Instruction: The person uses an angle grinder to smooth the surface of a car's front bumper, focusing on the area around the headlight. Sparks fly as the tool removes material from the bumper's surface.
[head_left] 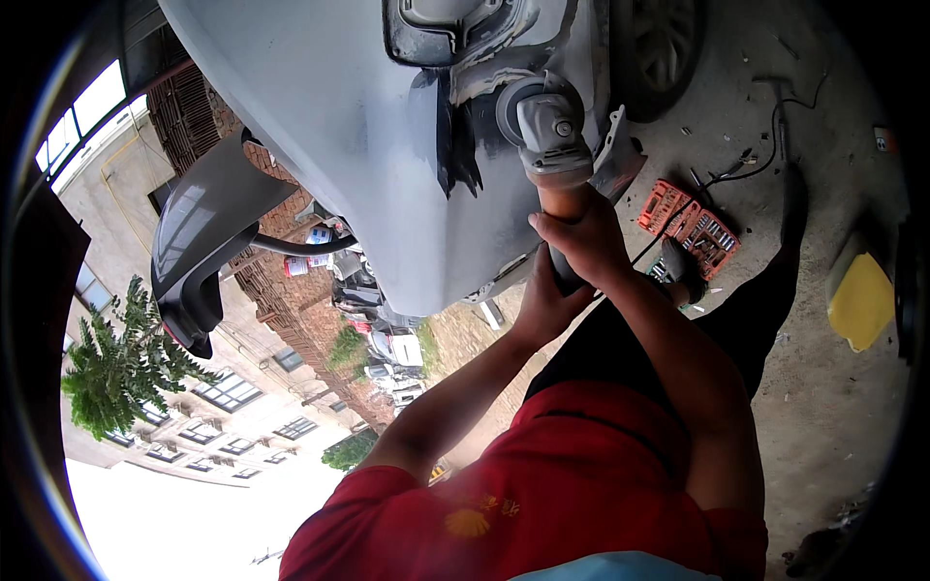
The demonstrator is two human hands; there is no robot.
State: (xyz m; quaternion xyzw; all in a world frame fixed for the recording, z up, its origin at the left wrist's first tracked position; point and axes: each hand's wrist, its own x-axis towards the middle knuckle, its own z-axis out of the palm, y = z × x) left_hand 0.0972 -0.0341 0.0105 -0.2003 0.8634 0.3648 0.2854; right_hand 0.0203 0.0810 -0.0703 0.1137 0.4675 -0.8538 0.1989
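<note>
- The grinder (555, 136) is in the person's two hands, its disc end reaching over the grey car panel (387, 126); whether the disc (508, 108) touches the panel cannot be told.
- The right hand (586, 237) is wrapped around the grinder's body, behind its grey head, thumb laid across it.
- The left hand (552, 300) is closed around the grinder's dark rear end, just below the right hand.
- A ragged black strip (462, 145) lies on the panel, just left of the grinder's disc.
- A dark-rimmed recess (392, 39) sits in the panel, beyond the grinder and to its left.
- A wheel (664, 48) stands beyond the grinder, to its right.
- An open red toolbox (675, 221) lies on the floor (823, 407), right of the grinder, with a shoe (686, 271) beside it.
- A black cable (756, 174) runs across the floor, right of the grinder.
- A yellow object (862, 300) lies far right of the grinder.
- A glossy grey part (208, 213) stands far left of the grinder.
</note>
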